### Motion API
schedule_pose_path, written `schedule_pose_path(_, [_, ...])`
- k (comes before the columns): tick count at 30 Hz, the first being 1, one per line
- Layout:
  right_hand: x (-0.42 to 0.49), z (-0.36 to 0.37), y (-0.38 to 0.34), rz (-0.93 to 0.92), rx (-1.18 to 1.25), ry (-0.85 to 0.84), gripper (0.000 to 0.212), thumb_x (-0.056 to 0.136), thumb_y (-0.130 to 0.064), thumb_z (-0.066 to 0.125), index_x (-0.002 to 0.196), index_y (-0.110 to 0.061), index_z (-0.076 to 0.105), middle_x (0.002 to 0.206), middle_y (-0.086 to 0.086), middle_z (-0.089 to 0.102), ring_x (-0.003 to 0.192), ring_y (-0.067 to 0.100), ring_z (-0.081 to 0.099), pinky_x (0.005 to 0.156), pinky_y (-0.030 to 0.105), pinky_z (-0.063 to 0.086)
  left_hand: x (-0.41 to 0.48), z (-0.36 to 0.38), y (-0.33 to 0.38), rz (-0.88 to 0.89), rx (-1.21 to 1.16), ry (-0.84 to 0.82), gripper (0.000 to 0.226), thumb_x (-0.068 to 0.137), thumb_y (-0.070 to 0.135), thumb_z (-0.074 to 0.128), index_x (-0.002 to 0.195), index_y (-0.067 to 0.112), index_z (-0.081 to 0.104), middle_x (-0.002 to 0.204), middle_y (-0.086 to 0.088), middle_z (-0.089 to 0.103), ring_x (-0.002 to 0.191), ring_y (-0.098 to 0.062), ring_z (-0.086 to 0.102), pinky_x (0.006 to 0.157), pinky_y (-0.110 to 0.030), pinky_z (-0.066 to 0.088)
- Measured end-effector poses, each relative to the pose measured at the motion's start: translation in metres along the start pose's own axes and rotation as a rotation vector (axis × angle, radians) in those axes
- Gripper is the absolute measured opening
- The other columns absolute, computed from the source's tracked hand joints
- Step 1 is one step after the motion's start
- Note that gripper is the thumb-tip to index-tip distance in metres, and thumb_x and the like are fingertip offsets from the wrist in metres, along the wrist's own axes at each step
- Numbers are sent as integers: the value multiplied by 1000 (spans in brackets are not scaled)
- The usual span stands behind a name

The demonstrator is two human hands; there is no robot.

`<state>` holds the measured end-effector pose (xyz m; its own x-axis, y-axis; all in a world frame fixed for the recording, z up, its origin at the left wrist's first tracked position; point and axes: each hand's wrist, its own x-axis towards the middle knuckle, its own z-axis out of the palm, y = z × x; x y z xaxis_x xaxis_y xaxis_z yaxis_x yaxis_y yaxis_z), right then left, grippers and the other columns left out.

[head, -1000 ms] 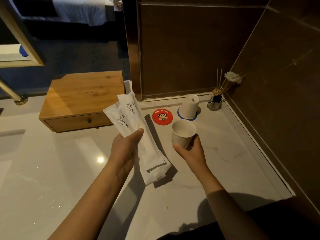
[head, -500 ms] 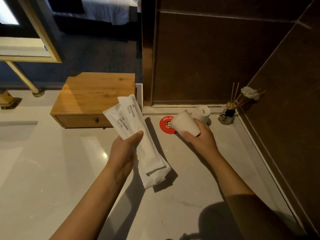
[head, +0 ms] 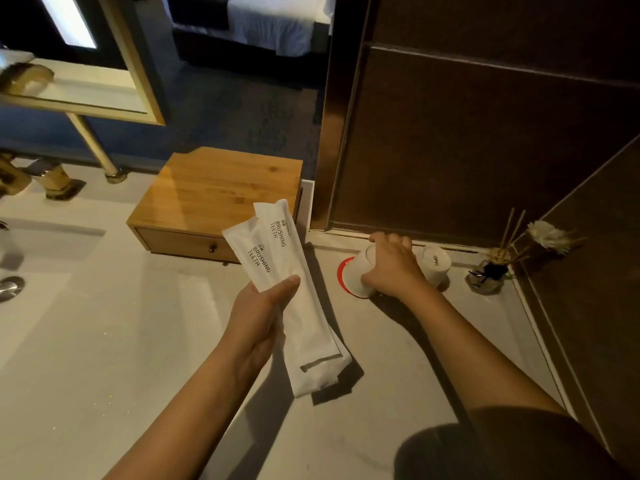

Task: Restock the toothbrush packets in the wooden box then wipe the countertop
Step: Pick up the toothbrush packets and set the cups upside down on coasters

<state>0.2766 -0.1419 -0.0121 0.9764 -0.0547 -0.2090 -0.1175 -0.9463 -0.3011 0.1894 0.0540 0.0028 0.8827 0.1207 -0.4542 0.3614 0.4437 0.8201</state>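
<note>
My left hand (head: 258, 315) grips two white toothbrush packets (head: 277, 268) printed "BRUSHING TEETH", held up over the pale countertop (head: 104, 341). Behind them stands the wooden box (head: 214, 192) with its small drawer shut and a dark knob on the front. My right hand (head: 393, 268) holds a white cup (head: 358, 271) upside down, tilted, over the red round coaster (head: 343, 268) next to the back wall.
A second white cup (head: 434, 263) stands inverted to the right of my hand. A reed diffuser (head: 491, 268) with a white flower sits in the corner. Dark tiled walls close the right side. A sink (head: 41, 237) and gold tap (head: 31, 174) lie at left.
My right hand has carried the white cup from the front of the counter back to the red coaster and turned it upside down. The left hand still holds the packets.
</note>
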Motion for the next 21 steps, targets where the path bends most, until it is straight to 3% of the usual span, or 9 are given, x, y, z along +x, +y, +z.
schedule_pose_path(5, [1, 27, 2, 25, 129, 174, 79, 66, -19, 76, 132, -27, 33, 133, 5, 45, 120, 27, 39, 103, 45, 37, 0, 1, -1, 5, -6, 16, 26, 80, 18, 67, 95, 33, 53, 100, -3, 64, 90, -26, 64, 59, -36, 55])
schedule_pose_path(8, [-9, 44, 8, 98, 374, 272, 80, 70, -21, 75, 136, -26, 30, 136, 6, 44, 124, 27, 42, 104, 48, 37, 2, 1, -1, 3, -3, 17, 25, 80, 18, 67, 93, 34, 53, 99, -2, 64, 90, -26, 64, 61, -37, 55])
schedule_pose_path(12, [-20, 64, 15, 179, 610, 227, 72, 74, -27, 75, 134, -28, 34, 136, 3, 48, 127, 26, 47, 101, 54, 43, 6, 1, -1, 2, -3, 20, 26, 79, 19, 67, 94, 34, 53, 99, -2, 64, 90, -25, 64, 63, -39, 55])
schedule_pose_path(21, [-15, 74, 17, 163, 665, 255, 69, 76, -30, 73, 134, -30, 36, 137, 1, 51, 127, 27, 48, 100, 54, 42, 12, 0, -1, -15, 3, 23, 26, 79, 20, 67, 95, 35, 53, 101, -2, 64, 90, -25, 65, 63, -38, 56])
